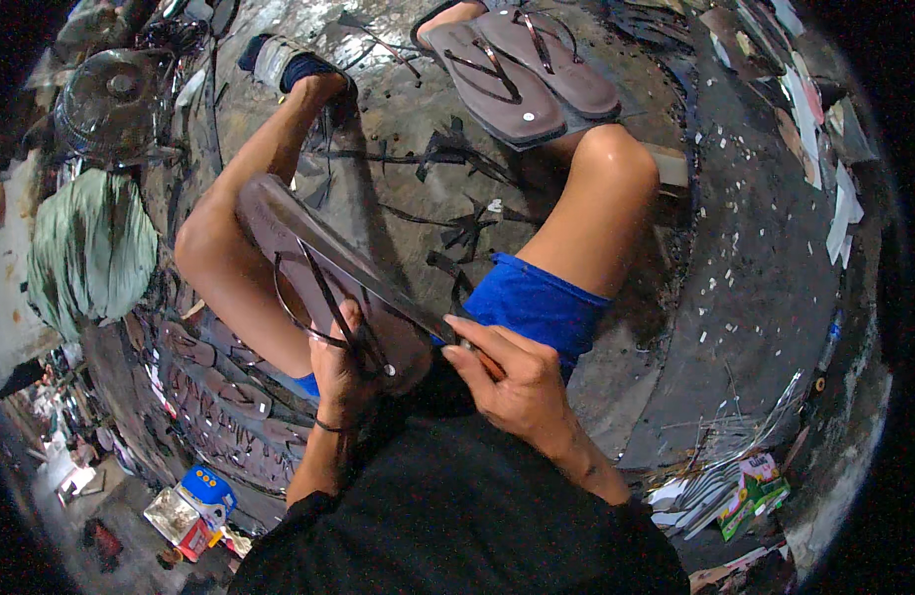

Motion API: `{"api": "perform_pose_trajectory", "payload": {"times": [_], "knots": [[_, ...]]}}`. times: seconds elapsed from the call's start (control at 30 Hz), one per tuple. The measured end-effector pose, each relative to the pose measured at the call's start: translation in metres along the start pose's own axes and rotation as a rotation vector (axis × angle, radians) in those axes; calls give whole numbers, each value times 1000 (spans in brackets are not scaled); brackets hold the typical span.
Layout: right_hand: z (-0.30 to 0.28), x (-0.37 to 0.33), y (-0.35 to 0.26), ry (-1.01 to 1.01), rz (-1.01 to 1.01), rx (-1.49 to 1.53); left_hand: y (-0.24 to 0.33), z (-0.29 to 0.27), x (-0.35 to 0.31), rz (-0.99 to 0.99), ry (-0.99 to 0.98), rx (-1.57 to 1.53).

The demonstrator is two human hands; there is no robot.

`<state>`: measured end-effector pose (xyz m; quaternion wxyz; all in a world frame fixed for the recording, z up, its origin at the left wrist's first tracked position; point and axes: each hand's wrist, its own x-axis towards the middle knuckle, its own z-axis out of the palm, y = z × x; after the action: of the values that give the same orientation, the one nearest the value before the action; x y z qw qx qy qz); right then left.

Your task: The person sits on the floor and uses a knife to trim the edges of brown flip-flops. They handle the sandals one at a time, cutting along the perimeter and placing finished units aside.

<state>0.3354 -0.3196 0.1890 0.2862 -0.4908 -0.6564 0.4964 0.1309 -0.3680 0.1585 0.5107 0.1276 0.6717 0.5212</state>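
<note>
Head view: left hand [343,372] holds brown sandal [308,273]; right hand [507,382] grips knife [363,273].

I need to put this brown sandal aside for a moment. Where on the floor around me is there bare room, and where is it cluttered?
The barest floor lies right of the right knee, marked only by pale flecks. Between the legs, black offcuts litter it. Ahead, the pair of finished sandals takes the space. On the left, stacked sandals and a green cloth bundle crowd in; paper scraps fill the lower right.
</note>
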Motion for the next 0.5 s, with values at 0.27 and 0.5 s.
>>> {"api": "perform_pose_trajectory", "payload": {"times": [0.27,0.5], "knots": [[-28,46,31,87,219,580,93,68,53,887,56,490],[-146,54,165,760,339,989,125,83,186,522,-413,-178]]}}
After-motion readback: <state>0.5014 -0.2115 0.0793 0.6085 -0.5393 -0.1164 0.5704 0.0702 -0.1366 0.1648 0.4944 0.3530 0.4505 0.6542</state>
